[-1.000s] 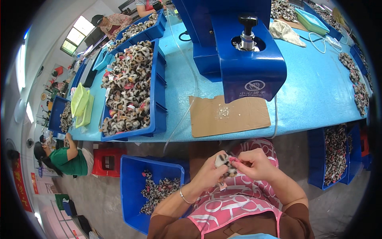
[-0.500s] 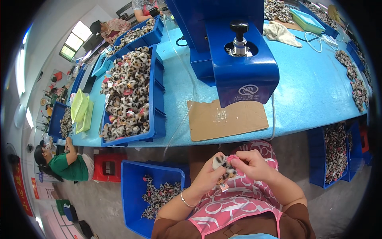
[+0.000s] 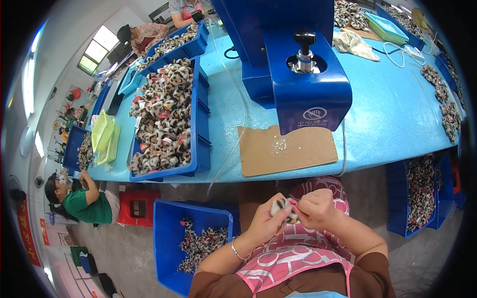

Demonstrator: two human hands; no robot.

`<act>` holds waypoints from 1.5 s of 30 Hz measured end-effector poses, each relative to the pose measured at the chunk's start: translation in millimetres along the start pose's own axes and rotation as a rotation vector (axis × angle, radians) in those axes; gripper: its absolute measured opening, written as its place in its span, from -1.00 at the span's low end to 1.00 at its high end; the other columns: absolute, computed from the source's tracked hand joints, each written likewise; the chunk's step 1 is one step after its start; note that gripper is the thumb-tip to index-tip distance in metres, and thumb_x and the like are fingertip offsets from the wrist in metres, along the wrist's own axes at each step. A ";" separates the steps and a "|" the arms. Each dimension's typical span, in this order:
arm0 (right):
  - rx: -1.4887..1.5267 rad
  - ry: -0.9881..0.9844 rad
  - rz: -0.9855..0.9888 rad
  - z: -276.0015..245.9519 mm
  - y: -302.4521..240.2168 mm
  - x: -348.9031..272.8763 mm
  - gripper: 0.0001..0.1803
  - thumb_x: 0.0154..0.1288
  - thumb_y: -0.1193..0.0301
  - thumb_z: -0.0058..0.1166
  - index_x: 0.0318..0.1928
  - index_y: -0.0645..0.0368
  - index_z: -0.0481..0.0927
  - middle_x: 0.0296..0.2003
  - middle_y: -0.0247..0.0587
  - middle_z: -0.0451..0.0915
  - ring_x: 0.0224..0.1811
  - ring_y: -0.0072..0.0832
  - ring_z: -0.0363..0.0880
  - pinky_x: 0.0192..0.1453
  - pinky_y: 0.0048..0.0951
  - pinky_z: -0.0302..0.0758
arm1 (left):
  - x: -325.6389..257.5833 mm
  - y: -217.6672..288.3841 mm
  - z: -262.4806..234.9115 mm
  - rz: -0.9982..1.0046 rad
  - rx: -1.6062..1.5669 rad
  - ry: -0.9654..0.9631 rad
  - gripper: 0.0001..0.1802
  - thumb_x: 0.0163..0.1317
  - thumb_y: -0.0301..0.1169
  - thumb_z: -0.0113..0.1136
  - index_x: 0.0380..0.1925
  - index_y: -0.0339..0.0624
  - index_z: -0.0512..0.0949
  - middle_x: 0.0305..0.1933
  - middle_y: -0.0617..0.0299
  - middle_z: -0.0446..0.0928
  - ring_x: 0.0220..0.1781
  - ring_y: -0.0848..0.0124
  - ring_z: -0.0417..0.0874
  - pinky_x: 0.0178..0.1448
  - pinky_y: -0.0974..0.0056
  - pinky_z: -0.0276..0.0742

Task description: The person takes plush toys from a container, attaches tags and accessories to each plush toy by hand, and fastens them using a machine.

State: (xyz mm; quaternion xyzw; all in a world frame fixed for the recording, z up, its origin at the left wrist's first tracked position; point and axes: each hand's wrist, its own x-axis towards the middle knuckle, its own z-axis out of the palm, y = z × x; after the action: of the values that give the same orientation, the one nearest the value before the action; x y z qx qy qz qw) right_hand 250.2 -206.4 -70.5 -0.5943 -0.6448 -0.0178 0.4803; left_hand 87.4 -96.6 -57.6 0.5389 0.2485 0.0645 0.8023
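Above my lap, both hands meet on a small spotted plush piece (image 3: 281, 204), white with black and tan patches and a bit of pink. My left hand (image 3: 267, 221) is closed round its furry body, thumb on top. With fingers curled in, my right hand (image 3: 318, 209) pinches the pink part at its right side. My fingers hide much of the piece. Just beyond my hands, a flat piece of brown cardboard (image 3: 258, 158) with small whitish bits on it lies at the table's edge, below the blue machine (image 3: 312, 94).
A blue crate (image 3: 199, 149) heaped with spotted plush pieces stands on the light blue table (image 3: 377, 124). Left of my lap, another blue bin (image 3: 166, 248) holds more. Further crates (image 3: 397, 198) stand at right. A person in green (image 3: 92, 206) sits at left; others work farther back.
The plush piece has turned in my hands, and its white tag no longer shows. My right hand has shifted slightly right and curled tighter on the pink part.
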 end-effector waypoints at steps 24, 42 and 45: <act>0.553 0.290 0.686 10.7 -11.8 1.1 -0.82 0.27 0.57 0.20 -0.12 0.32 0.59 -0.37 -0.30 0.63 -0.40 -0.70 0.55 -0.35 -0.59 0.47 | 33.6 11.6 5.4 0.110 -0.074 0.165 -0.85 0.32 -0.54 0.24 -0.13 -0.32 0.59 -0.21 0.25 0.64 -0.20 0.57 0.63 -0.14 0.43 0.56; 0.425 0.117 0.622 5.4 4.8 9.7 -0.88 0.27 0.55 0.25 -0.28 0.30 0.56 -0.43 -0.23 0.53 -0.46 -0.62 0.48 -0.38 -0.59 0.40 | 32.7 11.2 -7.1 0.514 0.505 0.187 -0.79 0.25 -0.58 0.30 -0.11 -0.35 0.65 -0.25 0.20 0.66 -0.25 0.55 0.61 -0.15 0.45 0.50; 0.584 0.152 0.807 -0.9 -3.0 22.1 -0.86 0.27 0.54 0.25 -0.24 0.31 0.55 -0.41 -0.24 0.57 -0.43 -0.63 0.51 -0.36 -0.58 0.43 | 33.6 10.6 -4.1 0.221 0.148 0.185 -0.83 0.31 -0.56 0.25 -0.12 -0.36 0.66 -0.21 0.21 0.66 -0.25 0.56 0.61 -0.14 0.45 0.51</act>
State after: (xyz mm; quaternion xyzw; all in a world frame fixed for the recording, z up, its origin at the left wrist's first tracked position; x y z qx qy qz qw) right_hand 252.1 -191.2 -54.2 -0.6341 -0.3050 0.3073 0.6407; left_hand 116.5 -76.3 -60.4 0.6124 0.2647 0.1832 0.7220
